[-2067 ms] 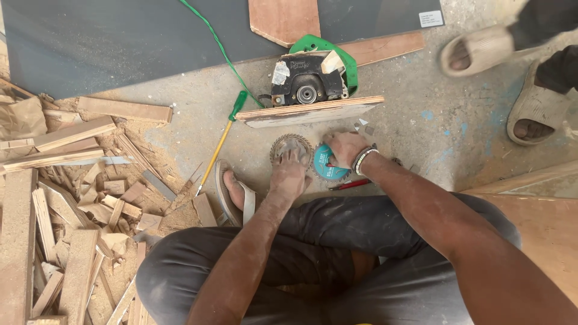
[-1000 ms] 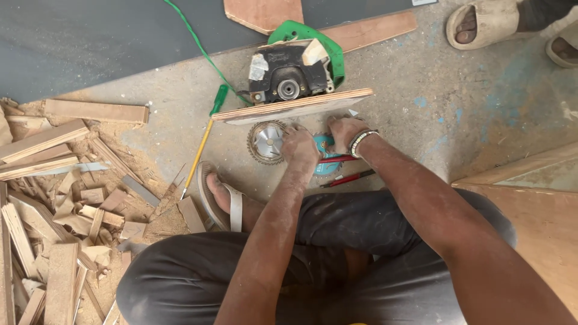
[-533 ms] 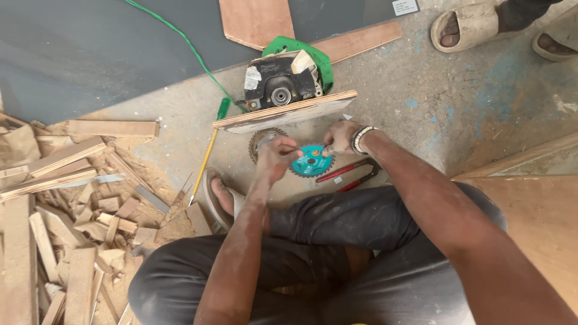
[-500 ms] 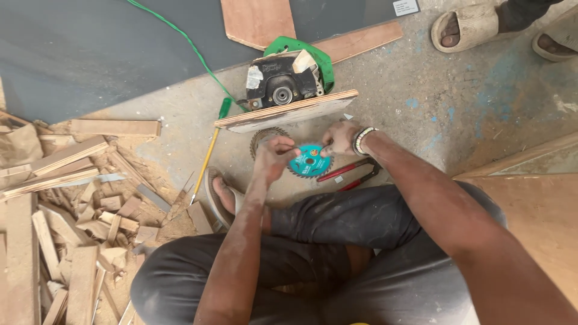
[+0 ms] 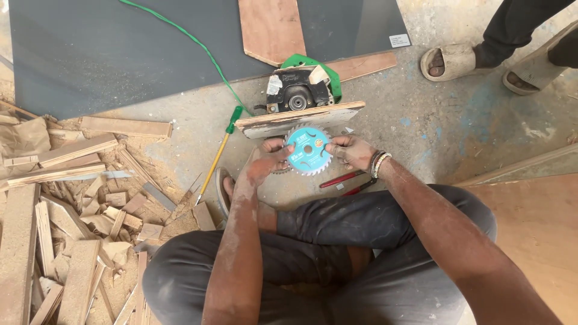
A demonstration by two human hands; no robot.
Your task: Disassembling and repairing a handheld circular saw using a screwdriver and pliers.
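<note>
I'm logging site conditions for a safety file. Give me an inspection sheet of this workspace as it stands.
Surface: dusty concrete floor, dark sheet laid at the back.
Job's things: teal circular saw blade, held up; green circular saw behind a board.
Clutter: wood offcuts and sawdust at the left; red pliers; yellow screwdriver.
Grippers: left hand and right hand each grip the blade's edge.
Cables: green cord crosses the sheet to the saw.
Surroundings: another person's sandalled feet; plywood panel at the right.

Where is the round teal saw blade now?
In the head view, the round teal saw blade is at centre, held between left hand and right hand.
</note>
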